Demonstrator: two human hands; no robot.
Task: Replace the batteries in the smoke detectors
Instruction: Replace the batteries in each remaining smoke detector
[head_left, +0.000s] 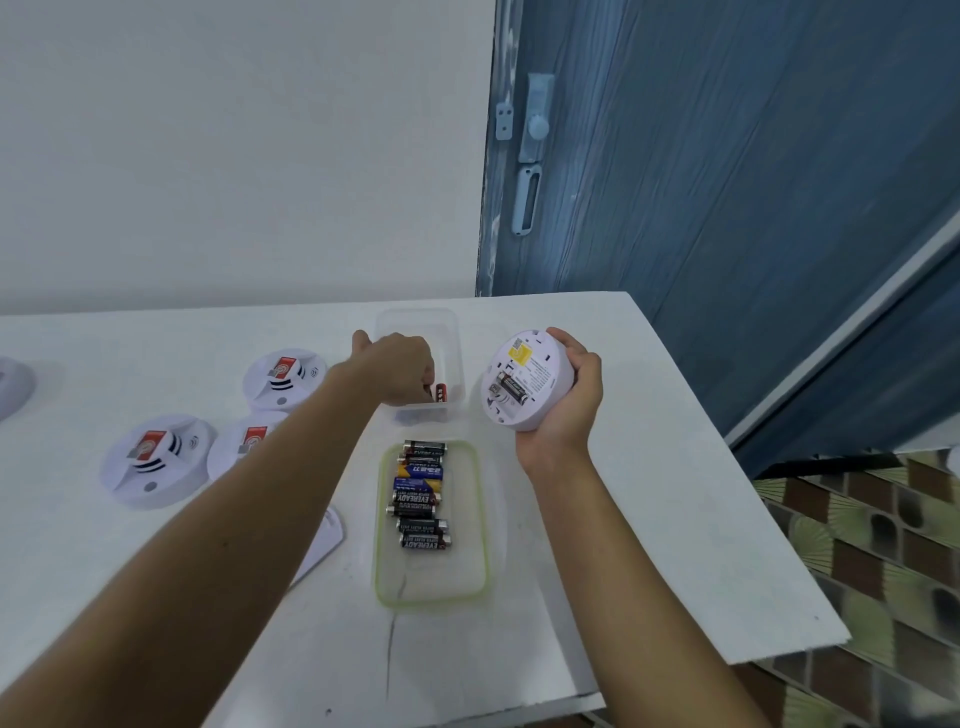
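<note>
Right hand (563, 400) clamped round smoke detector (527, 382), open back tilted up for access. Left hand (397, 371) pinching red battery (440, 392) inside clear tub (418, 364), centre frame, probably discarding it.

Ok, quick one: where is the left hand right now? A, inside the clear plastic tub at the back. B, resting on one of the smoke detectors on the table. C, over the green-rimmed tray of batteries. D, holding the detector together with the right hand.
A: the left hand reaches into the clear tub, fingers at a red battery, while the right hand alone holds the open detector.
</note>
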